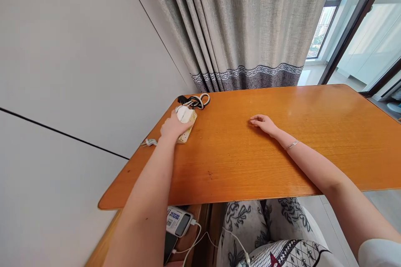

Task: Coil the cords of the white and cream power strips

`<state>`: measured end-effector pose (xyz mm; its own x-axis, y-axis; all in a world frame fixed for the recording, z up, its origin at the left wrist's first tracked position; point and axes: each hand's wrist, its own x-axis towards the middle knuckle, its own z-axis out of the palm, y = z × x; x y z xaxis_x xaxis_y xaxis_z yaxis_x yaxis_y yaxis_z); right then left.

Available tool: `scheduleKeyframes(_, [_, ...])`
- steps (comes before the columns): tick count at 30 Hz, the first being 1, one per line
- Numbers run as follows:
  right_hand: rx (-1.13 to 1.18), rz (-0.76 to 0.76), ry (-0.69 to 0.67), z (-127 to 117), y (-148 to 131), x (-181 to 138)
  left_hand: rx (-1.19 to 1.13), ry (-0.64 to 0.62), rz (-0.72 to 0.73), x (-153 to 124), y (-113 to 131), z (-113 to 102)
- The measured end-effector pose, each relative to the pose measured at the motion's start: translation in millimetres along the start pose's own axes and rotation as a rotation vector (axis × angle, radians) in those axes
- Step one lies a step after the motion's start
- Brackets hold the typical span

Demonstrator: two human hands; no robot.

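My left hand (171,127) reaches to the far left of the orange wooden table (282,150) and its fingers close round a white plug (184,114) that sits in a cream power strip (188,130). Black and white cables (197,101) lie coiled just beyond the strip. My right hand (263,123) rests palm down on the middle of the tabletop, fingers loosely stretched, holding nothing. A thin bracelet (291,145) circles that wrist.
A grey wall panel runs along the table's left side; a small white clip (150,142) lies at that edge. Grey curtains (244,29) hang behind, windows at the right. Below the front edge a phone (179,221) with white cables lies on a shelf beside my patterned lap.
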<state>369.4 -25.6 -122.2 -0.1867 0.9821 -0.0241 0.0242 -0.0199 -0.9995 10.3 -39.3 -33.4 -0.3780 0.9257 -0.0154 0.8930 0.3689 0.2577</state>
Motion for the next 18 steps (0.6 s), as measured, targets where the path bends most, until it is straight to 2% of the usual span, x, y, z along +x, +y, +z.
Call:
scheduleKeyframes(3, [-0.04, -0.027, -0.016, 1, 3, 0, 0.012, -0.05, -0.037, 9, -9, -1])
scheduleKeyframes(9, [-0.136, -0.07, -0.025, -1, 7, 1, 0.043, -0.074, -0.094, 19, -13, 6])
scheduleKeyframes(15, [-0.192, -0.093, -0.031, -2, 11, 3, -0.04, -0.036, -0.052, 24, -15, 7])
scheduleKeyframes(18, [-0.205, -0.097, -0.029, -1, 14, 5, -0.061, 0.024, -0.047, 23, -13, 7])
